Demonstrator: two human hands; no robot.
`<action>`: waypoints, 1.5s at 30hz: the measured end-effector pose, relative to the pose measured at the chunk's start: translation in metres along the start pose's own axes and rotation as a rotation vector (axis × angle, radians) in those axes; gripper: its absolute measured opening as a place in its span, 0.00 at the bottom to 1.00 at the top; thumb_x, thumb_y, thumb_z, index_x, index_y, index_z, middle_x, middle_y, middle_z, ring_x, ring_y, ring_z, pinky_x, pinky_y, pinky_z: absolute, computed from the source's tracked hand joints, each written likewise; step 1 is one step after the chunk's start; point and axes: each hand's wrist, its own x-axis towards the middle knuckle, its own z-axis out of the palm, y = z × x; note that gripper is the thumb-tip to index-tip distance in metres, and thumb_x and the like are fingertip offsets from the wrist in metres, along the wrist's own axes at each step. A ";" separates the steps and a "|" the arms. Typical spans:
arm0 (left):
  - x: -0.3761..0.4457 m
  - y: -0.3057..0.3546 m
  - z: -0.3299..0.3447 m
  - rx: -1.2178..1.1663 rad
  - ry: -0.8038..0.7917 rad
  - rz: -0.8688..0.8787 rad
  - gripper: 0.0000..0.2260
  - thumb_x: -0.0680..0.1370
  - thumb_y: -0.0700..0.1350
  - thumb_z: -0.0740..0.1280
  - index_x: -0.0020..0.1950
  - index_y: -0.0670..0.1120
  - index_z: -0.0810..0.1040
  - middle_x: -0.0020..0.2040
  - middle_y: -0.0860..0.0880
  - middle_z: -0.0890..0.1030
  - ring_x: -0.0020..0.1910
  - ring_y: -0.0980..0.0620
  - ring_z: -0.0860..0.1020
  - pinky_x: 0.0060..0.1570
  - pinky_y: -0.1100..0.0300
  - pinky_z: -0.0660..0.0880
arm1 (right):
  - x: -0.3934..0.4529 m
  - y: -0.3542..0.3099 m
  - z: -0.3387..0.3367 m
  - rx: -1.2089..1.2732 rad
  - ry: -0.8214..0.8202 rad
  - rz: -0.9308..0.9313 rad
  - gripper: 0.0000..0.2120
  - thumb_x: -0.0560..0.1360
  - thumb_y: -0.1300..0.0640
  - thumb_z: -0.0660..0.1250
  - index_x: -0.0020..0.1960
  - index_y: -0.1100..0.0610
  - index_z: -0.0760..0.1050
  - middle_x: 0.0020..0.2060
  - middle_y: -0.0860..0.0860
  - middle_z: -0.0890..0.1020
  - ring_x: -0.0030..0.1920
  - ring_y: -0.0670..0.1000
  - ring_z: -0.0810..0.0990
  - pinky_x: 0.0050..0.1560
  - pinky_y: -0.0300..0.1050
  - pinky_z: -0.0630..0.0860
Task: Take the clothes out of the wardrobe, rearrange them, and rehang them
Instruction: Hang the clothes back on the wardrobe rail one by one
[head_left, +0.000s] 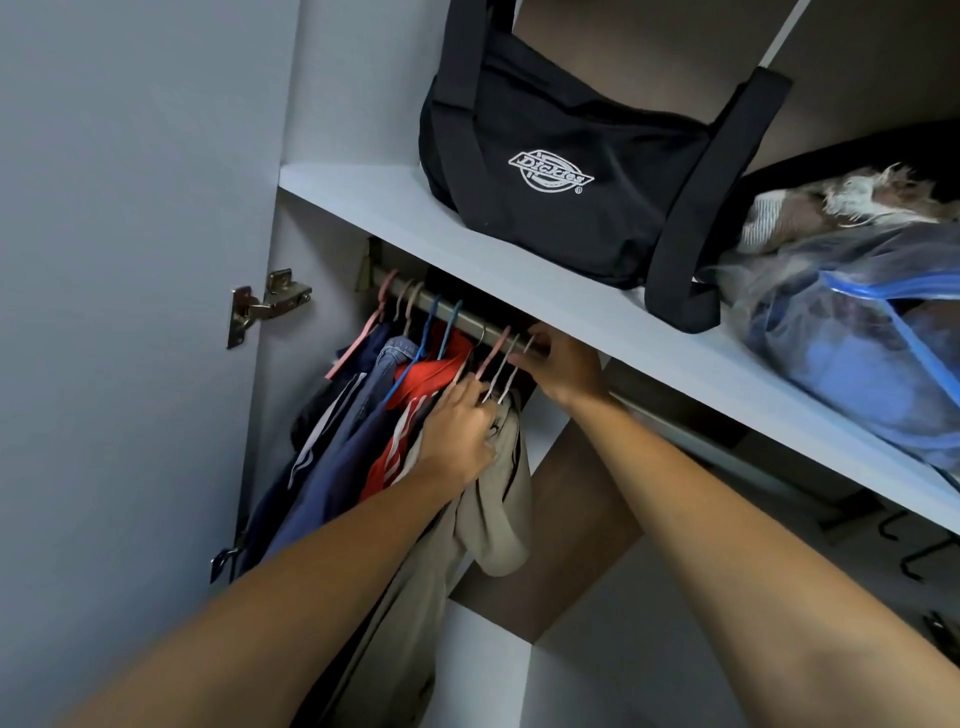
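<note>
Head view is looking up into the wardrobe, where the metal hanging rail (457, 318) is carrying a row of hung clothes (363, 415) bunched at its left end. The left hand (460, 434) is curling its grip round the hanger necks above the beige garment (493, 519). The right hand (563, 364) is clamping its grip on the rail just right of them. On the pale shelf (395, 208) above, a black canvas bag (571, 171) is sitting.

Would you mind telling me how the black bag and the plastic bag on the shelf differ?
The black bag is opaque fabric with a white logo and broad straps; the plastic bag is see-through with a blue zip strip, showing bundled clothes. The black bag stands upright; the plastic bag lies slumped. Both rest on the shelf above the rail.
</note>
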 end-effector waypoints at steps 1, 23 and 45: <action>0.000 -0.001 0.002 0.032 -0.012 0.006 0.22 0.74 0.43 0.74 0.68 0.46 0.80 0.75 0.47 0.70 0.80 0.46 0.60 0.78 0.55 0.57 | 0.001 0.000 0.002 -0.028 -0.006 -0.008 0.30 0.77 0.37 0.72 0.72 0.53 0.75 0.68 0.54 0.80 0.66 0.58 0.79 0.63 0.50 0.76; -0.058 0.015 -0.076 0.133 -0.006 -0.084 0.21 0.76 0.52 0.65 0.66 0.43 0.79 0.59 0.41 0.78 0.59 0.35 0.76 0.60 0.43 0.74 | -0.103 0.019 -0.015 -0.266 0.058 -0.287 0.35 0.79 0.35 0.64 0.80 0.51 0.63 0.76 0.55 0.71 0.76 0.58 0.68 0.70 0.61 0.74; -0.515 0.065 -0.345 0.434 0.183 -0.445 0.26 0.84 0.57 0.59 0.82 0.50 0.65 0.81 0.46 0.65 0.83 0.45 0.58 0.79 0.44 0.59 | -0.463 -0.205 0.029 0.213 -0.094 -0.936 0.30 0.79 0.39 0.66 0.75 0.53 0.71 0.69 0.50 0.75 0.68 0.56 0.73 0.71 0.55 0.68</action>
